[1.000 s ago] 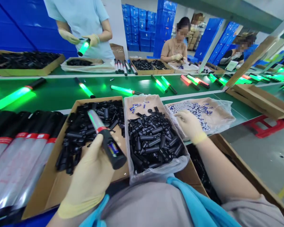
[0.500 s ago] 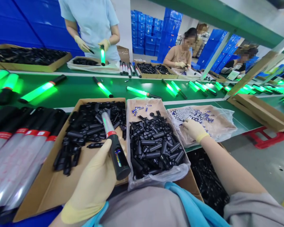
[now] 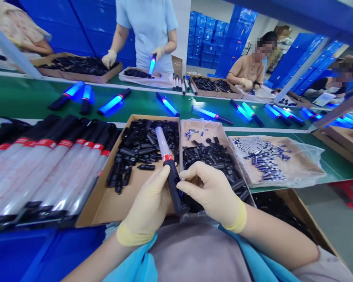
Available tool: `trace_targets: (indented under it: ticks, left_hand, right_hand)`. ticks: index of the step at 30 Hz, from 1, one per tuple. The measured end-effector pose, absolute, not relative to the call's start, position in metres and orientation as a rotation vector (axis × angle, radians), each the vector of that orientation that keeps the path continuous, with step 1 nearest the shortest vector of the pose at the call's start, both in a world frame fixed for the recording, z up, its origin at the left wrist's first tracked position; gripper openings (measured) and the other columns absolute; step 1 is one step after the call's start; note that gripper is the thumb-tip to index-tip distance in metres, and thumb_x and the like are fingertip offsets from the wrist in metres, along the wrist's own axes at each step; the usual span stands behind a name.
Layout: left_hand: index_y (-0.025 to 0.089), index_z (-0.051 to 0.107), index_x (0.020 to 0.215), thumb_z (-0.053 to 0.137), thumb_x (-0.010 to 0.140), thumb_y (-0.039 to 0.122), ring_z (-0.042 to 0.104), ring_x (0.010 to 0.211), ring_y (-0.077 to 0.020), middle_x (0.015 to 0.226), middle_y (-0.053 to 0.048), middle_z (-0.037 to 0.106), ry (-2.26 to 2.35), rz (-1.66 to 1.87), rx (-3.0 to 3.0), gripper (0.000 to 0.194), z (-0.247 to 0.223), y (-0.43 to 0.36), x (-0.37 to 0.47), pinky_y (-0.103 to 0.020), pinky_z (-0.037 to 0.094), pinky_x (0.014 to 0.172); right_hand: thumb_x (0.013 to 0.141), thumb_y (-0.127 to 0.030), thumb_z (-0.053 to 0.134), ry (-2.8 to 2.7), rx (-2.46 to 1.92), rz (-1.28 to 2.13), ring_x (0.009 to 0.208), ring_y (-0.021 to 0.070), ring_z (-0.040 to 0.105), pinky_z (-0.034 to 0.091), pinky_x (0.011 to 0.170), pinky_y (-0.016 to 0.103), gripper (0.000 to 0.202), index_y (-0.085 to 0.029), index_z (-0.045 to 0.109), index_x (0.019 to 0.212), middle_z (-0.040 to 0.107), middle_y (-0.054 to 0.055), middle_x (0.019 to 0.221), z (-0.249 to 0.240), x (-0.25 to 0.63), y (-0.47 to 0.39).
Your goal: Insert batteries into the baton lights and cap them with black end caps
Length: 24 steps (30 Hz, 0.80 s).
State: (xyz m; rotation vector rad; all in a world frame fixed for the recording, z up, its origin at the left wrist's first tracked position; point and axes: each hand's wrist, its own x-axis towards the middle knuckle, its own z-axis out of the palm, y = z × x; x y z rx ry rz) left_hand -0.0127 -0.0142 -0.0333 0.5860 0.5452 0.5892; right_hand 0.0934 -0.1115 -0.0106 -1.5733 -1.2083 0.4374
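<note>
My left hand (image 3: 147,201) is wrapped round the black handle of a light stick (image 3: 173,182), which has a clear tube and a red band. The stick tilts with its tube pointing away from me, and an opening shows in the side of the handle. At that opening, the thumb and forefinger of my right hand (image 3: 213,192) are pinched on a small battery, mostly hidden by the fingers. Beneath my hands are a carton of black plastic parts (image 3: 95,207) and a lined box of black handle pieces (image 3: 207,156).
A lined tray of batteries (image 3: 302,164) stands at the right. Clear light sticks (image 3: 47,168) lie in a stack at the left. Blue-lit sticks (image 3: 113,102) rest along the green conveyor belt (image 3: 141,107). Across it, co-workers handle parts; one gloved hand (image 3: 158,53) holds a lit stick.
My right hand has come from the battery tray to the handle in my left hand. The view has shifted left. Most lit sticks have turned from green to blue.
</note>
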Motion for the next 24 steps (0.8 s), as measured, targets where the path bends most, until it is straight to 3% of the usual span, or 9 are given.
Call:
trace_targets:
  ticks: [3,6,10,15,19,24]
  left_hand:
    - [0.019,0.078,0.095,0.085,0.074,0.035,0.069,0.090,-0.0174,0.093,-0.002,0.075,0.561,0.650,0.612,0.027,-0.039,-0.006,-0.027,-0.021,0.058,0.073]
    - [0.017,0.076,0.086,0.086,0.071,0.036,0.069,0.089,-0.0171,0.090,-0.002,0.075,0.602,0.701,0.648,0.026,-0.043,0.002,-0.042,-0.020,0.057,0.073]
    - [0.018,0.075,0.087,0.086,0.071,0.041,0.070,0.086,-0.0194,0.088,-0.003,0.074,0.662,0.675,0.638,0.030,-0.041,0.011,-0.058,-0.025,0.058,0.072]
    - [0.019,0.077,0.093,0.081,0.076,0.041,0.068,0.094,-0.0209,0.093,-0.004,0.074,0.638,0.714,0.708,0.028,-0.043,0.026,-0.072,-0.028,0.057,0.079]
    - [0.017,0.077,0.096,0.081,0.077,0.038,0.068,0.093,-0.0209,0.097,-0.005,0.075,0.644,0.748,0.692,0.029,-0.049,0.035,-0.082,-0.027,0.057,0.079]
    - [0.016,0.076,0.099,0.076,0.083,0.037,0.068,0.088,-0.0198,0.095,-0.007,0.074,0.632,0.752,0.663,0.027,-0.049,0.040,-0.094,-0.025,0.057,0.073]
  right_hand:
    - [0.093,-0.022,0.066,-1.413,-1.565,0.264,0.079,0.0147,0.060,0.049,0.074,0.030,0.007,-0.016,0.066,0.089,0.063,0.002,0.083,-0.019,0.086,-0.100]
    - [0.101,-0.025,0.054,-1.590,-1.486,0.096,0.093,0.0190,0.058,0.051,0.085,0.036,0.019,-0.015,0.069,0.104,0.059,0.008,0.094,-0.027,0.076,-0.091]
    - [0.101,-0.022,0.050,-1.625,-1.443,0.128,0.104,0.0203,0.057,0.051,0.093,0.038,0.027,-0.014,0.066,0.121,0.058,0.011,0.106,-0.034,0.057,-0.082]
    - [0.092,-0.018,0.061,-1.288,-1.469,0.536,0.088,0.0131,0.063,0.053,0.082,0.027,0.014,-0.019,0.066,0.105,0.066,0.003,0.101,-0.028,0.040,-0.070]
    - [0.090,-0.023,0.066,-1.217,-1.512,0.748,0.088,0.0148,0.067,0.053,0.084,0.028,0.008,-0.020,0.069,0.097,0.072,0.001,0.095,-0.021,0.034,-0.058]
    - [0.100,-0.030,0.054,-1.734,-1.555,0.186,0.098,0.0222,0.063,0.052,0.087,0.038,0.024,-0.017,0.070,0.112,0.067,0.012,0.107,-0.028,0.019,-0.050]
